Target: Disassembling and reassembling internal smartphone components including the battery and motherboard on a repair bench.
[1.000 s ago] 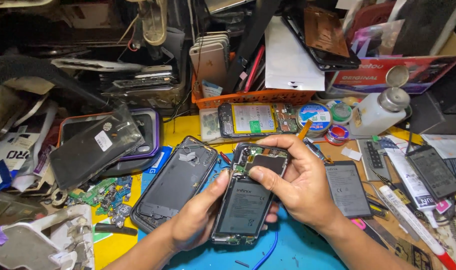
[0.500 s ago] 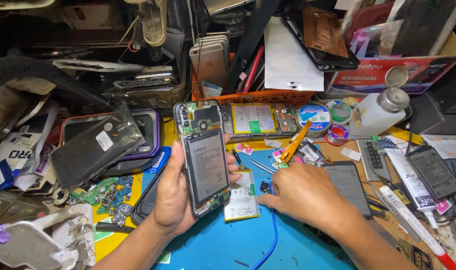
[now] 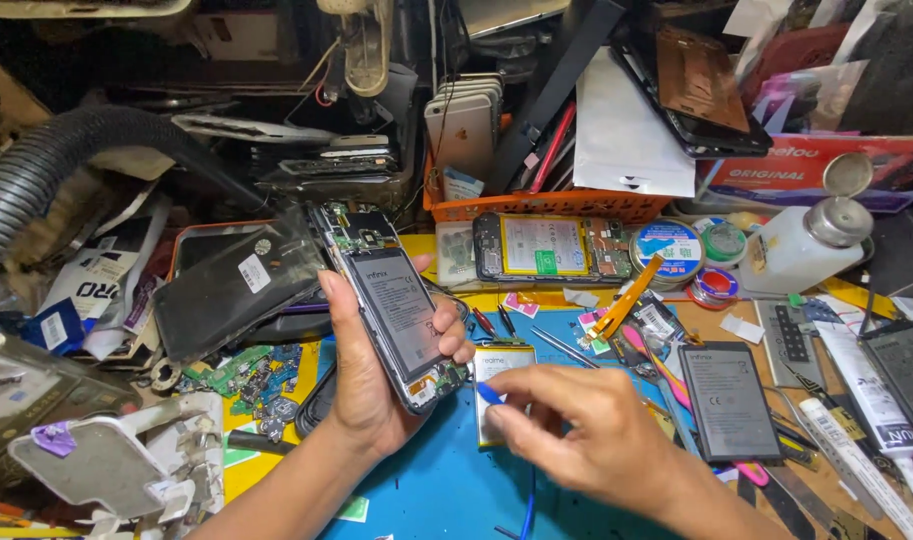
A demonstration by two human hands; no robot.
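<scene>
Head view: right hand [image 3: 586,440] over blurred blue tool [image 3: 488,393]

This is a phone repair workshop. The workbench [image 3: 276,470] is crowded edge to edge with opened phones [image 3: 546,247], loose batteries [image 3: 726,400], small green circuit boards [image 3: 251,372], tweezers [image 3: 566,347] and solder reels [image 3: 668,244]. An orange basket [image 3: 536,205] at the back edge holds stacked handsets, and a ribbed hose [image 3: 66,160] curves in at the left.

1 head-worn view looks steeply down, close over a workbench [image 3: 426,490], edges perhaps cropped
</scene>
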